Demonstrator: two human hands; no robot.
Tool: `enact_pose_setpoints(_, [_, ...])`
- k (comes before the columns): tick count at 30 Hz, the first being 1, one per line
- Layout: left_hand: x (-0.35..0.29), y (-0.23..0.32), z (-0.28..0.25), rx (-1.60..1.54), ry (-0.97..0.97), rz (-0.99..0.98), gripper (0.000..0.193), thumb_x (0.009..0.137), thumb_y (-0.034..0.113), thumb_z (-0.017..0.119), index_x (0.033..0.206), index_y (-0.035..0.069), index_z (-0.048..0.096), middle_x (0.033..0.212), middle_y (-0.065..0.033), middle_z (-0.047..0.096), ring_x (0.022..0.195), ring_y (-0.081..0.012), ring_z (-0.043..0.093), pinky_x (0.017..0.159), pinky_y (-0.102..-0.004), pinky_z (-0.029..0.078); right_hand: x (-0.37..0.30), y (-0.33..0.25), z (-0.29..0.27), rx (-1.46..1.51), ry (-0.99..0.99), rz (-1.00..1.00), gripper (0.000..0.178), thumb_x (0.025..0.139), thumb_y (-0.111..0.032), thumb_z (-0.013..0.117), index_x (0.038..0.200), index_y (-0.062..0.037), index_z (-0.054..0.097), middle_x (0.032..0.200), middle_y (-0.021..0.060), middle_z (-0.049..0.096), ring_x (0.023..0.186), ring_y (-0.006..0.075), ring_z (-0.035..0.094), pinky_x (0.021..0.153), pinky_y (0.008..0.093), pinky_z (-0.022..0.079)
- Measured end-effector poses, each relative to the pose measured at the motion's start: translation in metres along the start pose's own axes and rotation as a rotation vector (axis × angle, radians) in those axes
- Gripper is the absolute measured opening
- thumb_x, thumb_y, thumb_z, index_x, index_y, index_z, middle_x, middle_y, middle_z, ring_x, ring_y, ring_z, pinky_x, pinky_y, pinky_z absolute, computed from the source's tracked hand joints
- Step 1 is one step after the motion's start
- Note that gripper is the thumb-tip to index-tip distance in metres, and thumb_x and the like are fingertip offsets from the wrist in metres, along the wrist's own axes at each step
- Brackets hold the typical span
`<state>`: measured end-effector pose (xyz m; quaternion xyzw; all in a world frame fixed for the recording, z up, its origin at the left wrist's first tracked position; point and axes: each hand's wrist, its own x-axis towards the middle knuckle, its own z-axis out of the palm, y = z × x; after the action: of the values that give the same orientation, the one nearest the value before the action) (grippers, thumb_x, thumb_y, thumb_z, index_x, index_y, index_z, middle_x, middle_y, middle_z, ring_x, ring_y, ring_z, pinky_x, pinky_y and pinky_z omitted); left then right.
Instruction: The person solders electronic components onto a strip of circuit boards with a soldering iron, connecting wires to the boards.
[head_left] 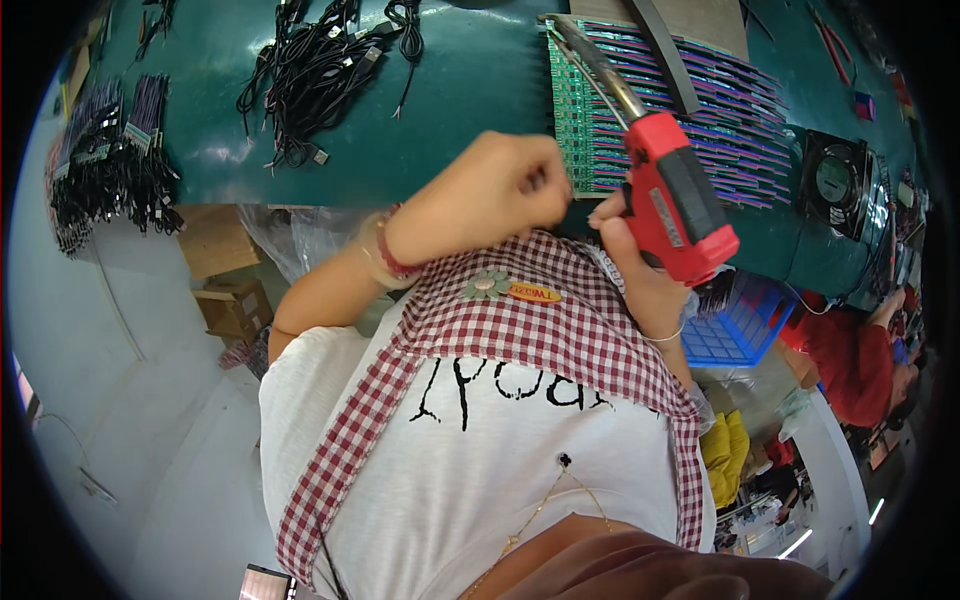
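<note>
My right hand (650, 285) is wrapped around a red and black soldering gun (672, 200). Its metal nozzle points up and to the left, over a green circuit board panel (572, 130) on the table. Rows of thin purple, pink and black wires (735, 125) stretch rightward from the panel. Just left of the panel's near corner, my left hand (515, 185) is closed with its fingers curled in. Whatever it may hold is hidden.
A tangle of black cables (325, 80) lies on the green table (450, 100), with more cable bundles (110, 160) hanging at its left edge. A black fan (837, 185) stands on the right. Below are a blue basket (735, 325), a cardboard box (235, 308) and a person in red (850, 360).
</note>
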<state>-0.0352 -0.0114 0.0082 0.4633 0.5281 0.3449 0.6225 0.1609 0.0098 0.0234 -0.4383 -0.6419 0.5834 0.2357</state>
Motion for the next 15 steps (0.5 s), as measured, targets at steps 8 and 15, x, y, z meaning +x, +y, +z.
enact_pose_setpoints(8, [0.029, -0.029, -0.025, -0.177, -0.007, -0.211, 0.013, 0.084, 0.012, 0.055, 0.079, 0.000, 0.054, 0.064, -0.0038, 0.058, 0.049, -0.0054, 0.050, 0.043, -0.0175, 0.038, -0.042, 0.029, -0.033, 0.119, 0.251, 0.020, 0.048, 0.086, -0.030, 0.058, 0.117, 0.0040, 0.045, 0.061, 0.0063, 0.052, 0.050, 0.0112, 0.045, 0.047, 0.0235, 0.036])
enact_pose_setpoints(15, [0.032, -0.030, -0.026, -0.182, -0.036, -0.229, 0.015, 0.084, 0.013, 0.056, 0.075, 0.002, 0.053, 0.064, -0.0036, 0.059, 0.050, -0.0049, 0.051, 0.043, -0.0170, 0.038, -0.073, 0.046, -0.043, 0.250, 0.158, 0.112, 0.045, 0.085, -0.027, 0.061, 0.115, 0.0031, 0.047, 0.061, 0.0061, 0.050, 0.051, 0.0120, 0.045, 0.050, 0.0255, 0.038])
